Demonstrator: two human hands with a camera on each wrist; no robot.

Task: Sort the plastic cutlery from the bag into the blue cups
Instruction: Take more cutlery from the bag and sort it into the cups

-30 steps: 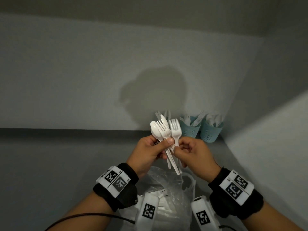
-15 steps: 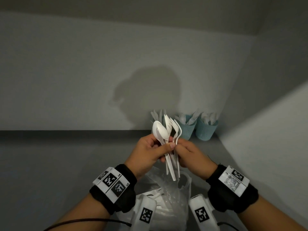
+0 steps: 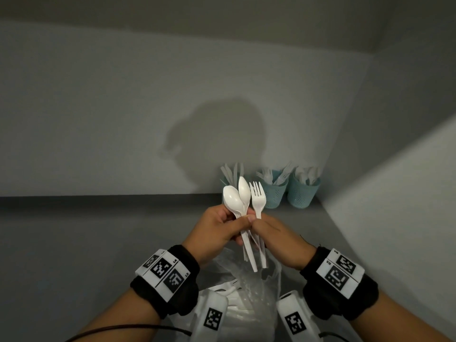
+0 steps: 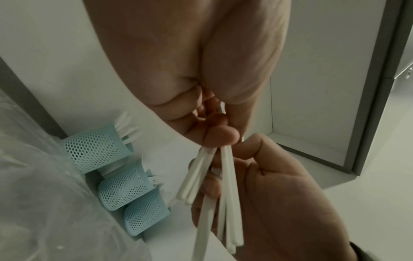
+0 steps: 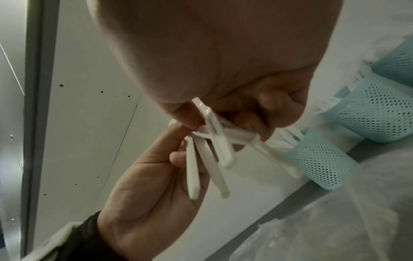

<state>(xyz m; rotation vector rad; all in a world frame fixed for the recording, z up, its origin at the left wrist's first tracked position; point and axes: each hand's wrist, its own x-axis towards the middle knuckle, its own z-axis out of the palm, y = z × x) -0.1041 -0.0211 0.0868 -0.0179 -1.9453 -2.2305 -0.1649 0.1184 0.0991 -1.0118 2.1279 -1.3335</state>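
Mid-sort here, I'd say: left hand (image 3: 217, 230) grips two spoons (image 3: 237, 197) by the handles, right hand (image 3: 276, 239) pinches a fork (image 3: 257, 199), fingers curled, all held above the bag (image 3: 249, 287). Heads point up and away toward the cups (image 3: 287, 191) at the tabletop's (image 3: 74, 243) back corner, long axes nearly upright. Next move probably means pulling the fork free and dropping it in the fork cup.

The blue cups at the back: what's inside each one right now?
All three blue cups hold white cutlery: the middle cup shows forks, the right one looks like spoons. The left cup is mostly hidden behind the held spoons.
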